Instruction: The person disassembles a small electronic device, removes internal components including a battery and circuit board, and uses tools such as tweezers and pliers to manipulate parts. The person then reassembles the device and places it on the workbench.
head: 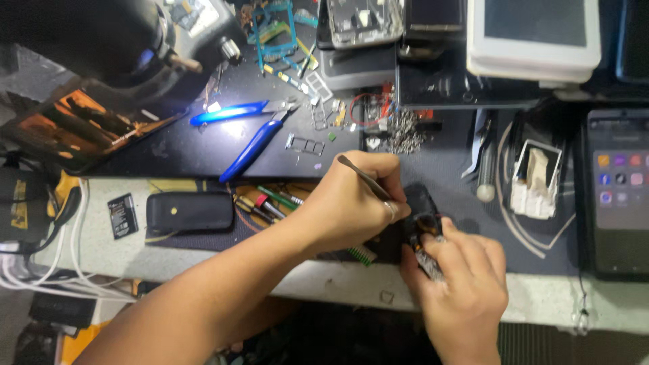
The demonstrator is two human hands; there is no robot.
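My left hand (355, 203) reaches in from the lower left and grips a thin metal tool (365, 177), its tip pointing down onto a small black device (422, 199). A ring shows on one finger of this hand. My right hand (460, 284) comes up from the bottom edge and holds the lower end of the same device against the dark work mat (466, 203). Fingers hide most of the device and the tool's tip.
Blue-handled pliers (250, 132) lie on a dark mat at the back, near small metal trays (304, 144) and a pile of screws (402, 132). A black pouch (189, 211) and screwdrivers (270, 201) sit left. A lit smartphone (618, 189) lies right, a white tablet (534, 34) behind.
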